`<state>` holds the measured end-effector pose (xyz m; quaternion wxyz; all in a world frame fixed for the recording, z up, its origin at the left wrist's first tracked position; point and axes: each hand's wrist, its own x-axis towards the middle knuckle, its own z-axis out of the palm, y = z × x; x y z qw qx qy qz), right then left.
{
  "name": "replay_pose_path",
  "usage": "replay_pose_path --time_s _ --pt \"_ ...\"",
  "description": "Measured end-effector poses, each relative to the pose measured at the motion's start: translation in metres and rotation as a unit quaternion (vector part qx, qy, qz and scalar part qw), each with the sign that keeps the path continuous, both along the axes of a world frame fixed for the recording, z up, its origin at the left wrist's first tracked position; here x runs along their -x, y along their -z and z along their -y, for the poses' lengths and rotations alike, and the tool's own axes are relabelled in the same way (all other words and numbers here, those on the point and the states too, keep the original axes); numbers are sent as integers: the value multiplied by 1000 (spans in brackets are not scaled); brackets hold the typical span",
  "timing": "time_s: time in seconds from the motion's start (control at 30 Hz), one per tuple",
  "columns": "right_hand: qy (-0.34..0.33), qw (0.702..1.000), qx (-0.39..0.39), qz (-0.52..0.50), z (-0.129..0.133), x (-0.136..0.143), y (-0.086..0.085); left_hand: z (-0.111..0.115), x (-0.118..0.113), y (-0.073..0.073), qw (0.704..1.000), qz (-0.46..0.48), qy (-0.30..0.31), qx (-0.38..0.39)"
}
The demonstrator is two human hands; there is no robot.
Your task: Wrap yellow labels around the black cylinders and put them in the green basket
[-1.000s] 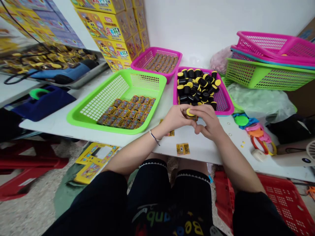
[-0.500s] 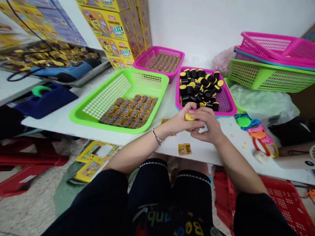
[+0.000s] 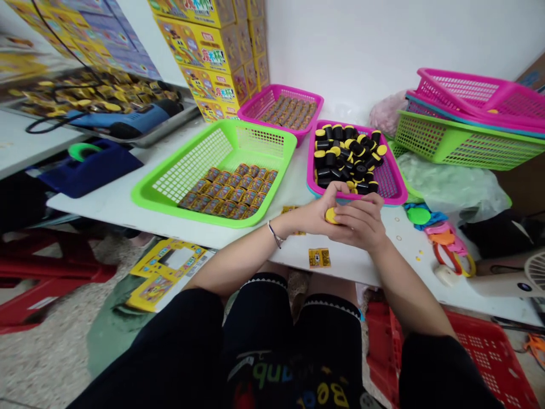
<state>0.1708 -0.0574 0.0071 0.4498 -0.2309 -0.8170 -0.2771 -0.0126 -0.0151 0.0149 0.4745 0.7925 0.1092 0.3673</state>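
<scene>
Between my hands is a small cup with a yellow lid [image 3: 331, 216]; only the lid shows, the rest is covered by fingers. My left hand [image 3: 314, 217] is closed round it from the left. My right hand [image 3: 361, 222] wraps it from the right, fingers folded over. Just behind them, a pink basket [image 3: 395, 190] holds many black cups with yellow lids [image 3: 347, 149]. A printed yellow label [image 3: 319, 258] lies flat on the table below my hands. Another label [image 3: 290, 209] is partly hidden by my left wrist.
Left of my hands, a green basket [image 3: 147, 200] holds rows of labelled cups [image 3: 234, 190]. Behind it stand another pink basket [image 3: 313, 94] and stacked yellow boxes [image 3: 208, 48]. A blue tape dispenser [image 3: 102, 167] sits at the left edge; stacked baskets [image 3: 464, 139] and a fan [image 3: 525, 278] are right.
Both hands stay on the cup. My right fingers have folded further over it, and the yellow lid now faces more toward me. The whole view has shifted slightly.
</scene>
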Motion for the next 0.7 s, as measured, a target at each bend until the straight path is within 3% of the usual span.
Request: replay_pose_path --time_s 0.1,0.2,0.3,0.4,0.5,0.53,0.6,0.63,0.7 --pt "37 999 -30 2 -3 -1 0 3 2 -3 999 -9 18 40" --pt "63 997 -47 -22 -6 -1 2 18 9 -11 994 5 -96 49" --pt "85 994 -35 -53 -8 -5 2 41 31 -28 979 -31 -200 6" --pt "174 978 68 -91 -16 -17 -6 48 69 -55 956 -103 -270 -50" --pt "295 906 274 -133 -40 -37 -22 22 117 -79 902 -215 -366 -82" --pt "347 867 330 -140 -50 -43 -27 6 133 -84 877 -259 -395 -90" --pt "428 758 484 -85 -72 -51 -35 -32 161 -87 821 -336 -448 -114" --pt "425 714 556 -32 -82 -54 -38 -51 172 -84 808 -356 -456 -111" --pt "408 686 602 24 -96 -54 -38 -86 189 -75 784 -424 -444 -94"
